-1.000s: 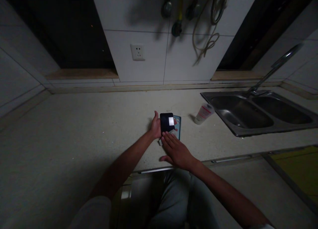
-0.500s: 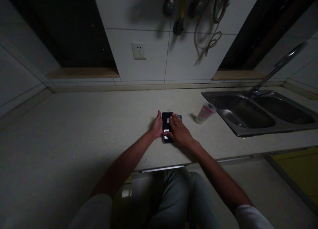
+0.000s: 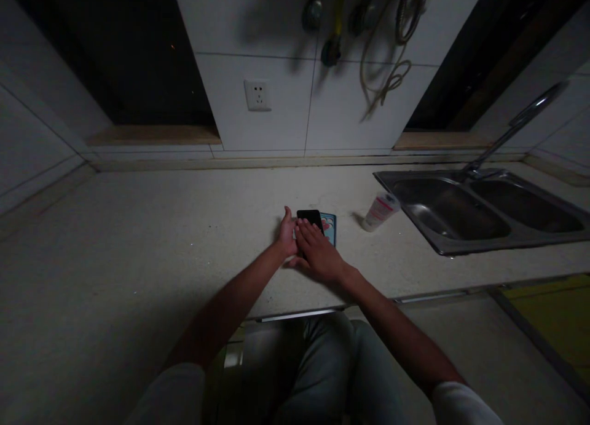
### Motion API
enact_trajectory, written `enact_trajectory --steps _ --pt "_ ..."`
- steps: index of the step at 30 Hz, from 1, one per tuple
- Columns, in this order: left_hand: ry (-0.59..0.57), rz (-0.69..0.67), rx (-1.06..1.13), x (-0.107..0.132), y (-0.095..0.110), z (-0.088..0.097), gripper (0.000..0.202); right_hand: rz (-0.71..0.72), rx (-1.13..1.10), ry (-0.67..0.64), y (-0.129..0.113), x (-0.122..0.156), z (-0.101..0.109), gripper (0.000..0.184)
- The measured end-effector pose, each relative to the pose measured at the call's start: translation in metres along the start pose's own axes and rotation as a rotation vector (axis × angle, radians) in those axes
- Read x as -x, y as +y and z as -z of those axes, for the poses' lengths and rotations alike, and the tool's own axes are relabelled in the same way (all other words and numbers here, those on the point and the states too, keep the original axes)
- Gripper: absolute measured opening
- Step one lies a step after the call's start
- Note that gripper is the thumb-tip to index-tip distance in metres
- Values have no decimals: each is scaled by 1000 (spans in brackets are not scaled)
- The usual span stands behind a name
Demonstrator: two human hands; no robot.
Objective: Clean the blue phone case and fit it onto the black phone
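Observation:
A black phone (image 3: 310, 216) lies on the pale countertop (image 3: 161, 228), screen up and dark. My left hand (image 3: 286, 235) grips its left edge, thumb raised beside it. Flat over the phone's lower part lies my right hand (image 3: 318, 253), fingers stretched out and pressing on the screen. Just right of the phone, a blue phone case (image 3: 329, 224) with a pink pattern rests on the counter, partly covered by my right hand.
A white tube (image 3: 378, 210) lies on its side left of a double steel sink (image 3: 479, 210) with a tap (image 3: 511, 130). A wall socket (image 3: 257, 95) and hanging utensils (image 3: 332, 25) are on the tiled wall behind.
My right hand slid up from the phone's lower end over its screen, then shifted left across it. The bright reflection on the screen is gone. The left hand stayed on the phone's edge.

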State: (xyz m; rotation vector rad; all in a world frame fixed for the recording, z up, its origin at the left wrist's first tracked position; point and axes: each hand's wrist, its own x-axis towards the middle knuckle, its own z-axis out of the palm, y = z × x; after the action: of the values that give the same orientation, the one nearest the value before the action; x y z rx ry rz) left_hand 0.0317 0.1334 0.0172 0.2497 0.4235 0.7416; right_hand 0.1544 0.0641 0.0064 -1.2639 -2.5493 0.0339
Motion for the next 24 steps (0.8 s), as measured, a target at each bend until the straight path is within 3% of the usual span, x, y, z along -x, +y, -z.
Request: enact_trajectory --steps 7,14,19,24 --pt "-84 -17 8 -1 0 4 94 163 26 36 -16 57 -5 98" --pt "-103 -5 -13 0 0 5 81 133 17 69 -3 83 -3 95" --pt "-89 -1 -42 -3 1 8 75 40 -7 126 11 82 -2 95" --pt "-34 14 -91 -4 3 6 73 -68 -1 120 28 50 1 90"
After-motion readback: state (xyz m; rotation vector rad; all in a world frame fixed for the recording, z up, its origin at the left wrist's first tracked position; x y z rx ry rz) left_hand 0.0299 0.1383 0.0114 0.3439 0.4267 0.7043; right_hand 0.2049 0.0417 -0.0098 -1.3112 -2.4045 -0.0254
